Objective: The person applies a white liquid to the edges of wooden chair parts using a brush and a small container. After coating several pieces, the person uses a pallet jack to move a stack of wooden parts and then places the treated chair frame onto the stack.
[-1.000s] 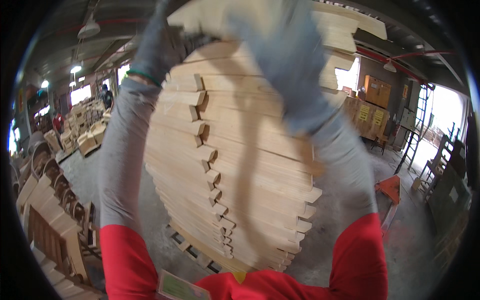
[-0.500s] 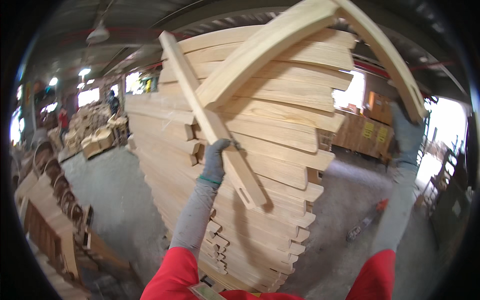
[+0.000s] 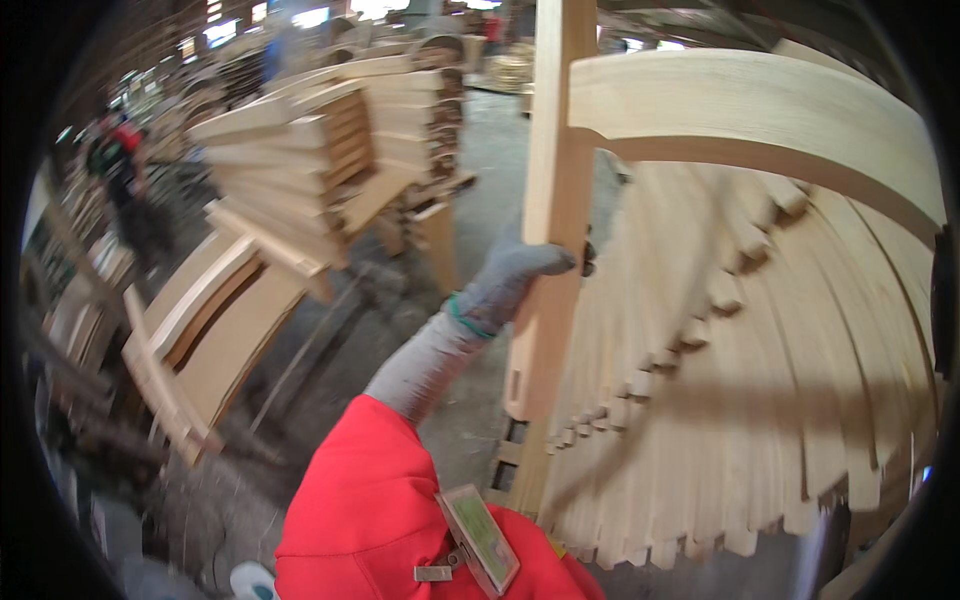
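My left hand (image 3: 515, 280), in a grey glove with a green cuff edge, is closed around the lower part of a pale wooden post (image 3: 560, 130). That post stands nearly upright in front of me and has a slot near its lower end. A wide curved wooden rail (image 3: 750, 105) meets the post near its top and runs off to the right. Behind and below the rail lies a large stack of pale boards (image 3: 800, 400), their ends stepped unevenly. My right hand is out of view, as is the far end of the rail.
To the left, curved wooden parts (image 3: 390, 110) are piled high. Closer in, a wooden panel assembly with a curved edge (image 3: 220, 310) sits low. A person in dark and red clothing (image 3: 115, 165) is at the far left. A badge holder (image 3: 480, 540) hangs at my chest.
My view has swung to the left. The wooden frame has turned so its post is nearly upright, still in my left hand. My right arm has gone out of view.
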Demonstrator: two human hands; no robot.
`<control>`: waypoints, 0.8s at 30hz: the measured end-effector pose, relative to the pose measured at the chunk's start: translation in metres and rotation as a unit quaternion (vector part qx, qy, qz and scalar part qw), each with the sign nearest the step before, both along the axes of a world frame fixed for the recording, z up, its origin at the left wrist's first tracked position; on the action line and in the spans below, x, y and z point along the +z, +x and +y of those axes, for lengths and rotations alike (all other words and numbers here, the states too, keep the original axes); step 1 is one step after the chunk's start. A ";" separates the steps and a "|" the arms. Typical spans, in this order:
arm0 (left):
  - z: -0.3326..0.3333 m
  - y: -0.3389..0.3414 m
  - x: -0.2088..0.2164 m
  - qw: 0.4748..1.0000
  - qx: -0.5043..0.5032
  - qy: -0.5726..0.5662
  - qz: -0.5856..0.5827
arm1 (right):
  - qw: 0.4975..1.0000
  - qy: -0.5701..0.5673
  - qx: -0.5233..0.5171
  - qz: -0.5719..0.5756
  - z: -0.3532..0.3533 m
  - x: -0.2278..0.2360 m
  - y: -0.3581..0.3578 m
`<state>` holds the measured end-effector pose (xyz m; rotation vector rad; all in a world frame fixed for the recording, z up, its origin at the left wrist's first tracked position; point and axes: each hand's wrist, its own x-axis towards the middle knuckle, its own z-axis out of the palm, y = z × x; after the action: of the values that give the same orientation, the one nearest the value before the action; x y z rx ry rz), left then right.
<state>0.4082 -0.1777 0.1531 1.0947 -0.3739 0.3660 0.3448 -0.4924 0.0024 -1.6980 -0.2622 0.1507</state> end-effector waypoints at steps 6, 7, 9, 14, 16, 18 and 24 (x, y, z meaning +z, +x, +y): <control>0.157 -0.210 -0.007 0.948 0.304 0.085 0.046 | 0.955 0.023 0.292 0.042 0.147 0.037 0.021; 0.174 -0.252 -0.009 0.920 0.371 0.103 0.072 | 0.944 0.031 0.325 0.035 0.170 0.054 0.023; 0.184 -0.327 0.003 0.875 0.466 0.102 0.083 | 0.926 0.047 0.375 0.020 0.212 0.089 0.026; 0.185 -0.486 0.022 0.712 0.674 0.121 0.157 | 0.871 0.098 0.478 0.062 0.326 0.130 0.023; 0.196 -0.523 0.014 0.692 0.693 0.100 0.173 | 0.858 0.103 0.496 0.084 0.364 0.128 0.009; 0.207 -0.546 0.003 0.671 0.717 0.031 0.184 | 0.851 0.113 0.501 0.111 0.400 0.123 -0.001; 0.252 -0.584 -0.041 0.649 0.703 0.025 0.290 | 0.825 0.127 0.516 0.191 0.497 0.094 -0.009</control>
<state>-0.1759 0.0746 0.1124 1.3055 1.1905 1.3250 0.3353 0.0041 0.0965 -1.0625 -0.8404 1.1936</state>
